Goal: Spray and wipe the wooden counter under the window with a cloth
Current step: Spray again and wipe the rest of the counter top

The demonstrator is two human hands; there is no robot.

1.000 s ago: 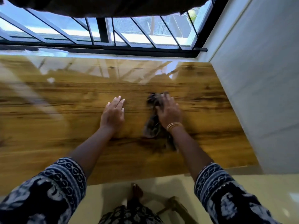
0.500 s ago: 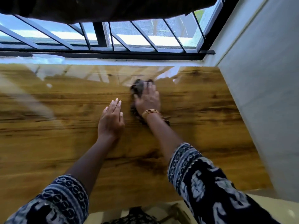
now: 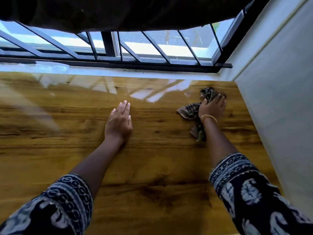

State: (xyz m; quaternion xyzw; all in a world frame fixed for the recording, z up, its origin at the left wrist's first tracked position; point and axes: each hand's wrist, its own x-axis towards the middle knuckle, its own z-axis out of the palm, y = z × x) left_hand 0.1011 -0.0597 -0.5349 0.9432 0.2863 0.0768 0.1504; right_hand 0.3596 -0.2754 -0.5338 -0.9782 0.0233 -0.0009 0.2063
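The table (image 3: 152, 167) is a broad slab of glossy wood, honey-yellow with dark brown grain streaks and knots running side to side. Its polished surface mirrors pale patches of daylight and the slanted bars of the window (image 3: 144, 46) along the far edge. The window has a black frame and grey metal bars, with a dark curtain (image 3: 127, 12) hanging across its top. A smooth, pale grey wall (image 3: 279, 99) closes the table's right side.

The cloth (image 3: 189, 111) lies crumpled near the far right corner of the table, close to the wall and the sill. It is a soft, thin fabric, dark brown with lighter checked stripes, bunched into loose folds; one end pokes out beyond the fingertips, another trails back beside the wrist.

The right hand (image 3: 212, 107) presses down on the cloth, fingers curled over it and gripping the bunched fabric against the wood. Thin gold bangles (image 3: 208, 117) ring the wrist.

The left hand (image 3: 119, 122) lies flat on bare wood near the middle, palm down, fingers straight and together, holding nothing, well apart from the cloth.

Both forearms are bare; the sleeves (image 3: 67, 197) are dark navy with white printed rings and leaf shapes.
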